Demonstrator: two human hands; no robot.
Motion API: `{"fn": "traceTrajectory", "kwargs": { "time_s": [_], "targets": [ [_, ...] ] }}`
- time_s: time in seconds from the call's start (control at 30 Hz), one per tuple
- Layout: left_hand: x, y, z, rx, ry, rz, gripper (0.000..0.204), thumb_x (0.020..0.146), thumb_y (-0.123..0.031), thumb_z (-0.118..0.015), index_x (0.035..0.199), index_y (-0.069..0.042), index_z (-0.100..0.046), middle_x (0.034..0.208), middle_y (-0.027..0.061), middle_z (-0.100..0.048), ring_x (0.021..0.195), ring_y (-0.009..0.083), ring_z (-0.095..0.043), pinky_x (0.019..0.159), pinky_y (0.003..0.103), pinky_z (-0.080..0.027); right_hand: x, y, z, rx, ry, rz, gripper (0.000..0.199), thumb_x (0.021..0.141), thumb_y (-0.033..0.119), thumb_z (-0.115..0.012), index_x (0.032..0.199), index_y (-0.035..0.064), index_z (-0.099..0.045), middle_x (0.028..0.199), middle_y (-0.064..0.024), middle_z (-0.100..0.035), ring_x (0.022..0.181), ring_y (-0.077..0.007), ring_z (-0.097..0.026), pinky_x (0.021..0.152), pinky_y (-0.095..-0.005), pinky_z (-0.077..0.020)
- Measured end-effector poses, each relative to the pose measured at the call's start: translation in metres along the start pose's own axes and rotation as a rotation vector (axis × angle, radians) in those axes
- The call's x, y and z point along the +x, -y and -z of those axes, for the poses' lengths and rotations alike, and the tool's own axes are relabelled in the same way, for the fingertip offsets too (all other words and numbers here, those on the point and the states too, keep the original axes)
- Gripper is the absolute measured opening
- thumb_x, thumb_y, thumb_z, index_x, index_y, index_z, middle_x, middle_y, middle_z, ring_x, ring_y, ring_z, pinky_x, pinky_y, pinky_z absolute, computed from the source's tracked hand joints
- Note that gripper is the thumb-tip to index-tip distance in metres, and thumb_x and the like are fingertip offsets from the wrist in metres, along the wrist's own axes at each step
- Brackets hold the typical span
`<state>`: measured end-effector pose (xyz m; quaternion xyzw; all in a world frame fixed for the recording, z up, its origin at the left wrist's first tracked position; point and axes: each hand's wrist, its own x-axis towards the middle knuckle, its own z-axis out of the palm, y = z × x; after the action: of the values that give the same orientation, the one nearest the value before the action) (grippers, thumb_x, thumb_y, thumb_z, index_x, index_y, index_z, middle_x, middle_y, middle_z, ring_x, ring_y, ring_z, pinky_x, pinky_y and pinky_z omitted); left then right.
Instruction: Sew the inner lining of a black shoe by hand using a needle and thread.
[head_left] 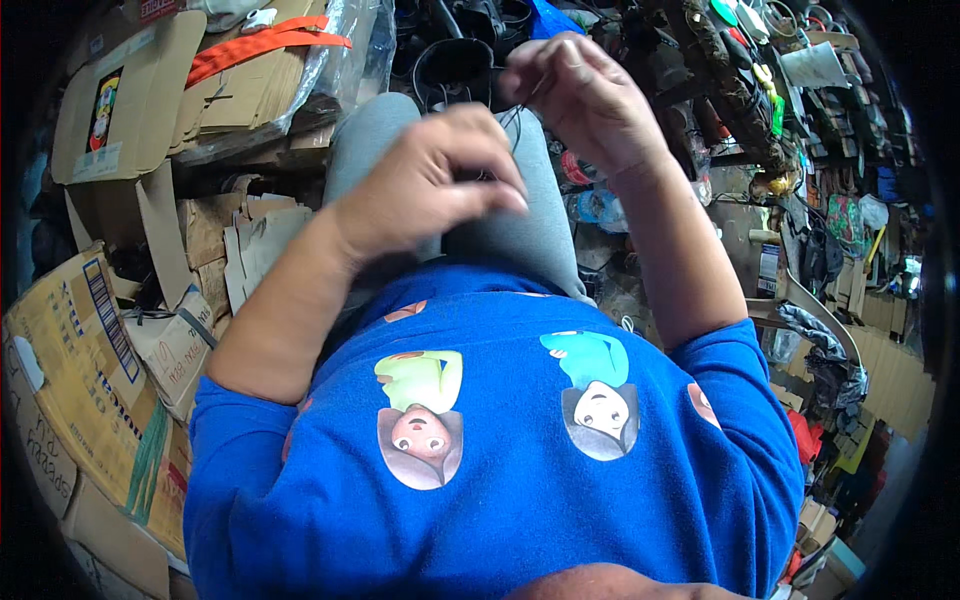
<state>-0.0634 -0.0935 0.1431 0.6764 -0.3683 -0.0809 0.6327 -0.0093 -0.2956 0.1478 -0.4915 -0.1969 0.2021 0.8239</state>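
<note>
Viewing from head camera only. Left hand [440, 180] raised over grey-trousered lap [520, 230], fingertips pinched narrow on a thin dark thread [515, 125], apparently to keep it taut. Right hand [575, 95] held higher, fingers curled close on the same thread near its upper end; whether a needle is present cannot be told. Thread spanning between both hands, above the knees. Flattened cardboard boxes [110, 120] stacked at left; cluttered shelves of footwear parts [800, 90] at right. Blue printed sweatshirt [500, 450] filling foreground.
</note>
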Motion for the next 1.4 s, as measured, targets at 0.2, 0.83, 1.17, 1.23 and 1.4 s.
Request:
{"fn": "traceTrajectory", "kwargs": {
  "time_s": [0.2,0.83,1.17,1.23,1.4],
  "targets": [
    [-0.053,0.015,0.014,-0.201,0.026,0.477,0.014,0.087,-0.016,-0.061,0.088,-0.002,-0.064,0.082,0.0099,-0.063,0.079,0.0201,-0.06,0.075,0.029,-0.046,-0.033,0.015,0.02,-0.651,0.253,-0.506,0.017,0.084,0.018,-0.069,0.086,0.0025,-0.063,0.074,-0.0013,-0.056,0.072,-0.0088,-0.052,0.067,-0.024,-0.0427],
    [0.033,0.066,0.021,0.666,0.122,0.26,0.031,0.071,-0.021,-0.075,0.096,-0.007,-0.065,0.103,0.0098,-0.062,0.094,0.029,-0.06,0.083,0.036,-0.048,-0.022,-0.025,0.047,-1.102,0.083,-0.212,0.013,0.078,0.003,-0.069,0.091,0.0069,-0.07,0.086,-0.0026,-0.059,0.082,-0.0115,-0.06,0.075,-0.0266,-0.0487],
    [0.038,0.098,0.029,0.215,0.226,0.444,0.023,0.069,-0.016,-0.077,0.085,-0.003,-0.068,0.08,0.0063,-0.066,0.079,0.0139,-0.062,0.075,0.028,-0.047,-0.018,-0.037,0.058,-1.194,0.174,-0.138,0.015,0.075,0.008,-0.071,0.09,0.0127,-0.072,0.084,-0.0035,-0.059,0.083,-0.0175,-0.061,0.074,-0.03,-0.0499],
    [0.034,0.1,0.029,0.038,0.185,0.526,0.024,0.072,-0.016,-0.076,0.089,-0.001,-0.069,0.081,0.0051,-0.068,0.079,0.0114,-0.061,0.077,0.027,-0.047,-0.02,-0.043,0.061,-1.092,0.166,-0.111,0.014,0.075,0.01,-0.072,0.089,0.0135,-0.072,0.083,-0.0038,-0.059,0.08,-0.018,-0.061,0.073,-0.0298,-0.0501],
    [0.028,0.099,0.026,-0.01,0.144,0.543,0.018,0.075,-0.01,-0.073,0.09,-0.002,-0.067,0.084,0.0,-0.064,0.082,0.0083,-0.058,0.08,0.024,-0.045,-0.02,-0.033,0.059,-1.121,0.164,-0.144,0.014,0.076,0.003,-0.071,0.088,0.0099,-0.071,0.083,-0.0032,-0.058,0.08,-0.0152,-0.06,0.072,-0.0278,-0.0485]
  ]
}}
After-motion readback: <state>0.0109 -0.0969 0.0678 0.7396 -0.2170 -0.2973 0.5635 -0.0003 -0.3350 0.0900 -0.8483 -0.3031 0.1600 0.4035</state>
